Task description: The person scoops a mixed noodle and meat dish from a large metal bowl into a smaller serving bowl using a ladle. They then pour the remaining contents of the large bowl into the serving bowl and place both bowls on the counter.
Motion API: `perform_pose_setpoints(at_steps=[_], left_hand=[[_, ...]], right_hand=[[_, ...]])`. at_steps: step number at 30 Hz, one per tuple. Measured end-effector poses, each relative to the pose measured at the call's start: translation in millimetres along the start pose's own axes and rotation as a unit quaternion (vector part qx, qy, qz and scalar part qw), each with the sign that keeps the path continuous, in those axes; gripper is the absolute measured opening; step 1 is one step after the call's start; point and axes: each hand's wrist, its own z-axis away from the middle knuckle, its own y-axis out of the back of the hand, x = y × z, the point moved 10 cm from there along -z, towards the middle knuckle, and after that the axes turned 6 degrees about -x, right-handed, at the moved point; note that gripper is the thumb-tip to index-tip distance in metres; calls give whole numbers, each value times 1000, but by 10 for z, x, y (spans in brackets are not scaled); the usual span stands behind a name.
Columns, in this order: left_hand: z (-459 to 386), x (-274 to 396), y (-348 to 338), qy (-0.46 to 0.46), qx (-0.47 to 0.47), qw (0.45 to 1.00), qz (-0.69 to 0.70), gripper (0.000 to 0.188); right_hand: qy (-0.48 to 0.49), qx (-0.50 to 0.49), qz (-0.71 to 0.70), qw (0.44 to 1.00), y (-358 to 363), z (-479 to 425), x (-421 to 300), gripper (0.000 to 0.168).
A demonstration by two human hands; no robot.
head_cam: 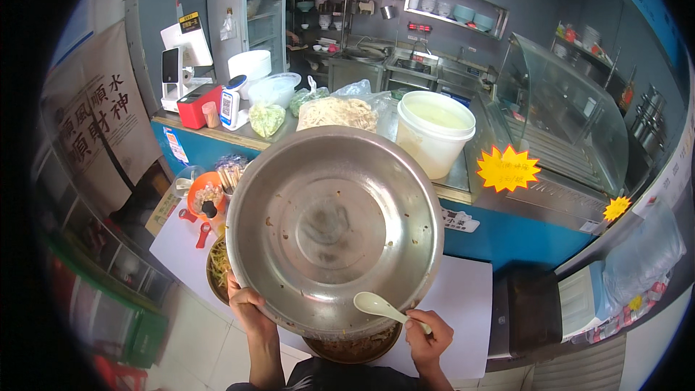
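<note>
A large stainless steel basin [331, 228] is tilted up before me, its inside facing me and dotted with small food bits. My left hand [251, 307] grips its lower left rim. Between the fingers of my right hand [429, 334] is the handle of a pale green spoon [374, 303], whose bowl lies in front of the basin's lower right wall. Below the basin, a bowl of brown food [355, 348] shows only in part. Another metal bowl with yellowish shreds [219, 266] is partly hidden behind the basin at the left.
On the white table [461, 304] stand an orange bowl [205, 195] and a black-capped bottle [209, 209]. The counter beyond holds a white bucket [434, 133], a bag of pale food [336, 114], a bag of chopped greens [266, 119] and a payment stand [230, 108].
</note>
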Motion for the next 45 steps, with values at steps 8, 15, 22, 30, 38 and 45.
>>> perform_pose_setpoints(at_steps=[8, 15, 22, 30, 38, 45], left_hand=[[172, 56, 110, 25, 61, 998, -4, 32], [170, 95, 175, 24, 90, 996, -13, 30], [117, 558, 345, -90, 21, 996, -19, 41], [-42, 861, 524, -148, 44, 988, -10, 42], [-117, 1033, 514, -164, 26, 986, 7, 43], [-332, 1013, 305, -147, 35, 988, 39, 37]], right_hand=[[-38, 44, -50, 997, 115, -57, 33, 13], [7, 83, -66, 994, 417, 165, -10, 10], [24, 154, -9, 988, 857, 492, -273, 11], [42, -144, 330, 932, -188, 660, 529, 16], [31, -179, 316, 931, -255, 1081, 1002, 17], [18, -230, 327, 917, -312, 1164, 1031, 18]])
